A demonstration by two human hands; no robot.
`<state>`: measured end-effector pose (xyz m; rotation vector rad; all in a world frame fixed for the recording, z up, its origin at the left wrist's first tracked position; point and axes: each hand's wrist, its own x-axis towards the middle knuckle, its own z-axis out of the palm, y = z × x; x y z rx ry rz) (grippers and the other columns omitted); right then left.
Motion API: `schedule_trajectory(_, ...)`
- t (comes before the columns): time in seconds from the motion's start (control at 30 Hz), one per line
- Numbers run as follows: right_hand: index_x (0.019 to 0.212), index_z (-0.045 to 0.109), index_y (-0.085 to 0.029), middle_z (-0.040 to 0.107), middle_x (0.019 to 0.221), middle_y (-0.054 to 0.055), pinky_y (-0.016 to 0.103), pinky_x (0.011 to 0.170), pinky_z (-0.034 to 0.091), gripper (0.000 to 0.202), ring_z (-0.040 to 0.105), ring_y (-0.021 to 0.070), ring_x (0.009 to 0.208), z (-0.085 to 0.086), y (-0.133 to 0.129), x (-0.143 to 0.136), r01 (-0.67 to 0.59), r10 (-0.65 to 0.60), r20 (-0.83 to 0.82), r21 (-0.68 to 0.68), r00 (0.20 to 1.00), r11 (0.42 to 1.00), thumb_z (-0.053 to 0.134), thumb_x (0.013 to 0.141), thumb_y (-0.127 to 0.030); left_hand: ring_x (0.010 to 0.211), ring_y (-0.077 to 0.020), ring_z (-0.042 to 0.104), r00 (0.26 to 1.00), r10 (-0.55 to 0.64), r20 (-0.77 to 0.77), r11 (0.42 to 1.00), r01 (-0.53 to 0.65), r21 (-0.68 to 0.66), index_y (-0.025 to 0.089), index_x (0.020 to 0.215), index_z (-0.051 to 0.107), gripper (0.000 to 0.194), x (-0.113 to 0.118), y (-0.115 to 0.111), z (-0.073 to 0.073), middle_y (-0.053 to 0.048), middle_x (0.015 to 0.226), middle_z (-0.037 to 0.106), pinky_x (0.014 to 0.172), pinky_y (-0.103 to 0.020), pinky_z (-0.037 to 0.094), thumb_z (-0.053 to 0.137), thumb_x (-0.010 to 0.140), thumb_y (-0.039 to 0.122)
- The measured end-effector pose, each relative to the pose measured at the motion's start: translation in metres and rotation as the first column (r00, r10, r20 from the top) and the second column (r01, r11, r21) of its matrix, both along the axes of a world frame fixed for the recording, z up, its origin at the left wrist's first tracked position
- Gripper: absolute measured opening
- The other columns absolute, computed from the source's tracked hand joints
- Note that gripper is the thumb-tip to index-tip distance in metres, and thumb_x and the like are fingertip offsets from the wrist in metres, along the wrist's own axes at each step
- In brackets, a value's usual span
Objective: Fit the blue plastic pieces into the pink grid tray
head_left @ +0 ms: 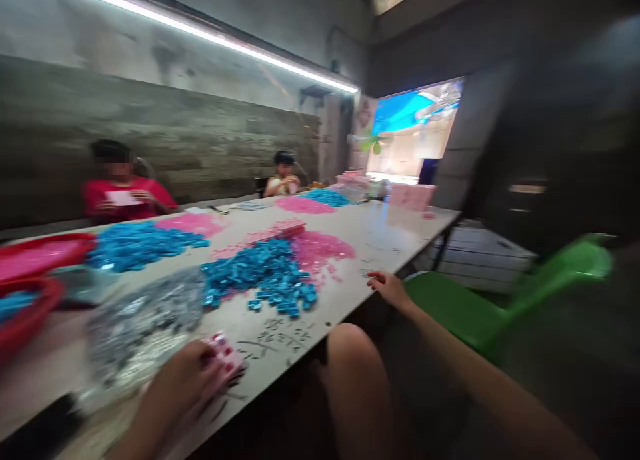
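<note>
My left hand (183, 373) is closed on a flat pink piece with red squares (225, 357), low over the front of the white table (350, 313). The fingers cover part of the piece. My right hand (389, 288) is at the table's front edge, fingers loosely bent and apart, with nothing visible in them. Beyond my left hand lies a heap of small shiny blue pieces (255, 273). A spread of small pink pieces (323, 250) borders that heap on the right. Beside my left hand sits a clear plastic bag (150, 313) of small pale pieces, blurred.
Red basins (30, 313) stand at the left, near another blue heap (140, 243). A person in red (160, 193) and another person (283, 180) sit across the table. A green chair (460, 307) stands at my right. Pink stacks (413, 197) occupy the far end.
</note>
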<state>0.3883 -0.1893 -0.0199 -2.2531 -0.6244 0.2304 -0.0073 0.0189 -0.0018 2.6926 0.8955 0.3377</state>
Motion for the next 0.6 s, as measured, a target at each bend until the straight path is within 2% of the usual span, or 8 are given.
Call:
schedule_trajectory(0.03,0.104,0.060,-0.018,0.067,0.090,0.004,0.023,0.077,0.047,0.026,0.062,0.0137,0.083,0.008,0.028,-0.018,-0.138,0.134,0.053,0.078,0.990,0.987,0.052,0.080,-0.015,0.073,-0.0188,0.059,0.999,0.032,-0.021,0.999,-0.032,0.010,0.020,0.071,0.060,0.024,0.002,0.002,0.003,-0.004,0.077,0.064,0.064,-0.025,0.040,0.044,0.077,0.036)
schedule_trajectory(0.07,0.100,0.063,-0.018,0.068,0.087,0.003,0.024,0.074,0.048,0.024,0.063,0.0141,0.080,0.015,0.055,-0.040,-0.369,0.336,0.197,0.170,0.921,0.914,0.054,0.078,-0.016,0.073,-0.0184,0.059,0.997,0.070,-0.042,0.997,-0.069,0.020,0.019,0.070,0.059,0.022,0.004,0.004,0.005,-0.004,0.077,0.063,0.064,-0.025,0.040,0.045,0.076,0.035)
schedule_trajectory(0.13,0.097,0.064,-0.020,0.068,0.083,0.002,0.024,0.068,0.048,0.022,0.063,0.0138,0.074,0.026,0.097,-0.091,-0.736,0.636,0.396,0.188,0.663,0.650,0.054,0.078,-0.019,0.071,-0.0171,0.058,0.987,0.144,-0.075,0.990,-0.143,0.020,0.017,0.072,0.059,0.021,0.008,0.005,0.005,-0.005,0.080,0.062,0.063,-0.025,0.038,0.047,0.077,0.033)
schedule_trajectory(0.2,0.093,0.066,-0.020,0.068,0.083,0.003,0.025,0.069,0.048,0.021,0.062,0.0132,0.075,0.031,0.125,-0.140,-0.920,0.799,0.471,0.083,0.374,0.382,0.054,0.077,-0.014,0.073,-0.0173,0.057,0.981,0.177,-0.079,0.984,-0.176,0.020,0.017,0.076,0.059,0.018,0.010,0.001,0.004,-0.005,0.084,0.061,0.062,-0.025,0.037,0.048,0.077,0.031)
schedule_trajectory(0.27,0.094,0.065,-0.019,0.068,0.087,0.004,0.026,0.070,0.048,0.023,0.062,0.0139,0.077,0.029,0.143,-0.179,-0.977,0.858,0.492,-0.065,0.144,0.201,0.055,0.075,-0.010,0.076,-0.0180,0.057,0.981,0.178,-0.080,0.984,-0.177,0.021,0.017,0.078,0.059,0.016,0.010,-0.003,0.003,-0.005,0.085,0.061,0.062,-0.025,0.036,0.049,0.077,0.030)
schedule_trajectory(0.4,0.095,0.064,-0.017,0.066,0.093,0.007,0.026,0.073,0.048,0.024,0.062,0.0154,0.083,0.017,0.165,-0.209,-0.984,0.889,0.457,-0.172,-0.036,0.048,0.058,0.073,-0.008,0.078,-0.0187,0.057,0.985,0.155,-0.074,0.988,-0.154,0.030,0.017,0.080,0.058,0.016,0.008,-0.004,0.003,-0.005,0.084,0.062,0.062,-0.026,0.036,0.050,0.078,0.031)
schedule_trajectory(0.53,0.093,0.063,-0.015,0.066,0.090,0.006,0.024,0.072,0.047,0.022,0.061,0.0141,0.080,0.005,0.175,-0.209,-0.987,0.893,0.440,-0.160,-0.096,-0.027,0.057,0.073,-0.006,0.076,-0.0184,0.057,0.994,0.103,-0.041,0.994,-0.102,0.029,0.018,0.078,0.059,0.022,0.007,0.002,-0.001,-0.004,0.083,0.062,0.061,-0.026,0.036,0.051,0.079,0.038)
schedule_trajectory(0.6,0.092,0.062,-0.014,0.066,0.086,0.006,0.023,0.069,0.047,0.021,0.061,0.0138,0.077,0.000,0.178,-0.209,-0.990,0.891,0.445,-0.139,-0.089,-0.029,0.059,0.073,-0.007,0.075,-0.0179,0.056,0.995,0.096,-0.026,0.995,-0.095,0.020,0.019,0.077,0.059,0.022,0.006,0.004,-0.004,-0.004,0.082,0.062,0.061,-0.025,0.035,0.052,0.078,0.040)
